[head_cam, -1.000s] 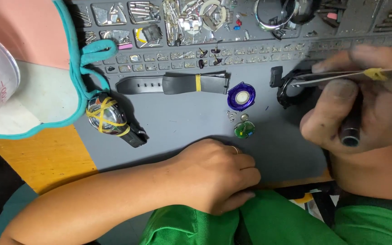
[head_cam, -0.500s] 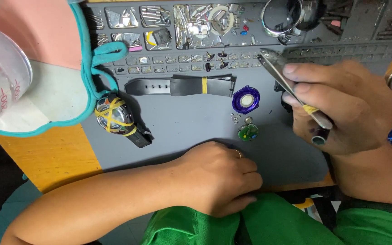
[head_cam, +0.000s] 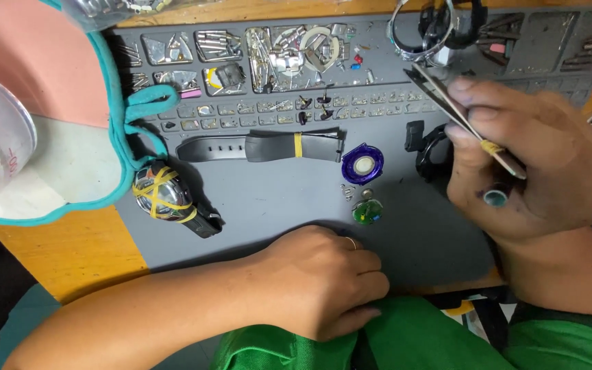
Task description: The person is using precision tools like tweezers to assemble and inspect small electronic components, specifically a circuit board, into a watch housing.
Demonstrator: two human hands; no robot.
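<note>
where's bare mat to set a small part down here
Bare grey mat lies between the black strap above and the left hand below, right of the yellow-banded watch. More sits below the green piece, beside the right hand. The top parts trays are crowded.

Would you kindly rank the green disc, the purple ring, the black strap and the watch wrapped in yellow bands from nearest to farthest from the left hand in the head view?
1. Green disc, just above the left hand.
2. Purple ring, higher up, above the disc.
3. Watch and black strap, both up and leftward: too close to call.
</note>
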